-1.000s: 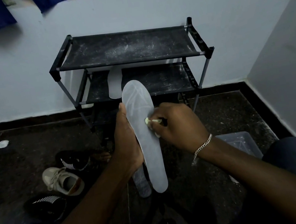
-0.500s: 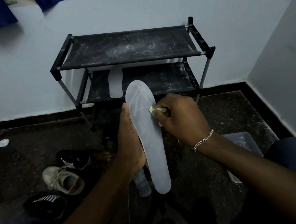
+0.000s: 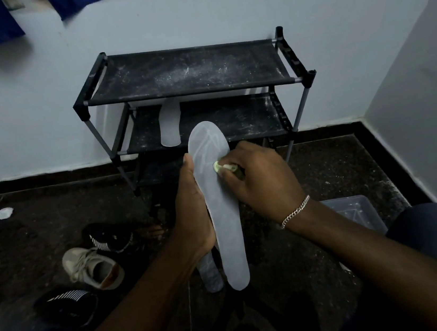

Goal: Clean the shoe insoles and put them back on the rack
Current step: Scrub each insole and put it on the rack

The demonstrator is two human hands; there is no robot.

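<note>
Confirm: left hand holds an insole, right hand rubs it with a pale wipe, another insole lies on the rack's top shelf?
Not quite. The head view shows the other insole on the rack's middle shelf, not the top. The left hand does hold the insole while the right hand rubs it with the wipe.

Both bare forearms reach forward from the lower corners and meet in the middle. The left hand [image 3: 193,213] grips the left edge of a long pale grey foam insole [image 3: 227,233], thumb stretched up along that edge. The right hand [image 3: 262,180], knuckles up and fingers curled, pinches a small pale green wad [image 3: 221,167] against the insole's face. A silver chain bracelet [image 3: 295,211] circles the right wrist.
</note>
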